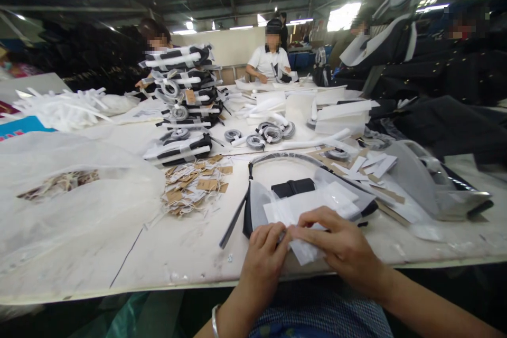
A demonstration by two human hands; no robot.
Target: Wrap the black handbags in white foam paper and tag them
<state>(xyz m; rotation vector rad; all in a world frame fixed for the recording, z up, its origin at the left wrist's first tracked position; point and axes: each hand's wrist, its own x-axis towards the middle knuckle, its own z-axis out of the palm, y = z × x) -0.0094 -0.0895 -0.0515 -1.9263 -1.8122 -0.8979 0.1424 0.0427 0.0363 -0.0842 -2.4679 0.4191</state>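
Note:
Both hands are at the near table edge, pinching a clear plastic bag (307,252). My left hand (264,253) has its fingers curled and closed on the bag's left side. Close beside it, my right hand (343,248) grips the plastic between thumb and fingers. White paper (289,210) shows at the plastic, just beyond my fingertips. Behind it lies a black handbag (247,216), partly covered by translucent sheet, its handle (291,156) wrapped in clear film. A dark strap (233,220) hangs off its left side. My hands hide part of the bag's lower front.
Brown hang tags (206,185) lie piled left of the handbag. Beyond stand stacked wrapped bags (186,108) and coiled straps (272,132). A large plastic sack (130,190) covers the left table. Another wrapped bag (428,179) is at right. A co-worker (269,60) sits across.

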